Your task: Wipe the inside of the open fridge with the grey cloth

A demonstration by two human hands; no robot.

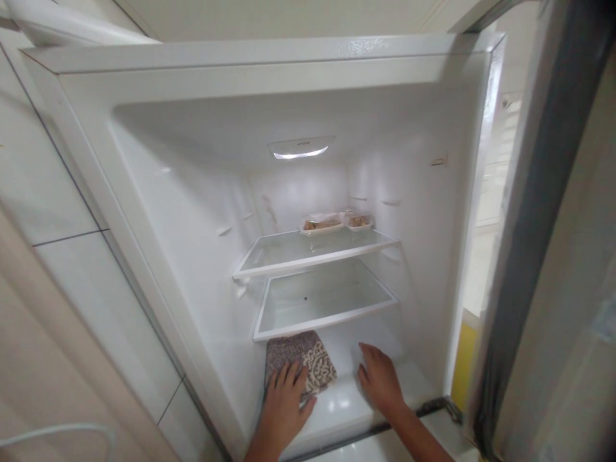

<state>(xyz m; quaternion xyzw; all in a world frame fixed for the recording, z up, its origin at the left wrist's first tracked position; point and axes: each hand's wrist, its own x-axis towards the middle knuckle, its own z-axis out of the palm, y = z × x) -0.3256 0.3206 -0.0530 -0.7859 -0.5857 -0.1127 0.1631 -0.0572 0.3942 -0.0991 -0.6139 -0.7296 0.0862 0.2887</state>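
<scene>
A folded patterned cloth (320, 367), part speckled purple-grey and part brown with cream scrolls, lies on the white floor of an open refrigerator, under the lower glass shelf (332, 298). My left hand (283, 407) rests on its near left part, fingers stretched out and spread. To the right of the cloth and apart from it, my right hand (380, 378) hovers over the floor of the refrigerator. Its index finger is extended, its thumb stands off, and nothing shows in it; the other fingers are partly hidden.
Two wrapped food trays (323, 225) sit at the back of the upper glass shelf (283, 251). A small dark speck marks the lower shelf. The refrigerator door (543, 256) stands open on the right. White wall tiles (58, 173) line the left side.
</scene>
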